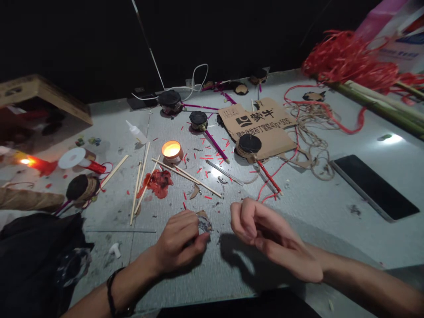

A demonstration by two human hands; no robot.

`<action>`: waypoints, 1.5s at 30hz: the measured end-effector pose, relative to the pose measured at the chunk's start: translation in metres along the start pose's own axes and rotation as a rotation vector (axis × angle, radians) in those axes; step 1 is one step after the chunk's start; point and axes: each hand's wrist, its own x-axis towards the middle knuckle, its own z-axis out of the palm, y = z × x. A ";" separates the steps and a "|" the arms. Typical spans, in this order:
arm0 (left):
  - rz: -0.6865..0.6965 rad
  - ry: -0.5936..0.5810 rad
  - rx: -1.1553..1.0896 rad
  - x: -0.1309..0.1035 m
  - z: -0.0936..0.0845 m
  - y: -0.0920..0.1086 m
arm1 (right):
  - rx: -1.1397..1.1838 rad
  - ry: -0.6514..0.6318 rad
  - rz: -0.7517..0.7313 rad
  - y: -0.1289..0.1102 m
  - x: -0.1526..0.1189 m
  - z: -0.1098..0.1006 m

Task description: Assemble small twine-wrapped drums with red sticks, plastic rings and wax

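Observation:
My left hand (182, 240) rests low over the grey table, its fingers curled against a small crumpled dark piece (203, 223) with a bit of brown cardboard at its top. Whether the fingers grip that piece is partly hidden. To the right, my right hand (274, 240) is turned partly palm up, fingers bent and thumb near the fingertips; what lies between them, if anything, is too small to name. Beyond my hands are wooden sticks (187, 176), a lit candle in a tin (172, 151), red wax (159, 183) and a black-topped round piece with a red handle (249, 145).
A printed cardboard piece (258, 126) lies behind, with tangled twine (313, 137) beside it. A phone (374, 187) is at the right, red raffia (351, 59) at the back right. Black cloth (36, 260), a spool (73, 158) and a cardboard box (62, 95) are left.

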 end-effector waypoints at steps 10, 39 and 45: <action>0.008 0.004 0.015 0.001 -0.001 0.001 | 0.243 0.082 0.077 0.002 0.000 0.006; 0.005 0.000 0.025 0.001 -0.001 0.001 | 0.173 0.070 0.073 -0.002 0.000 0.001; 0.004 0.005 0.025 0.001 -0.001 0.001 | 0.244 0.094 0.101 -0.003 0.001 0.005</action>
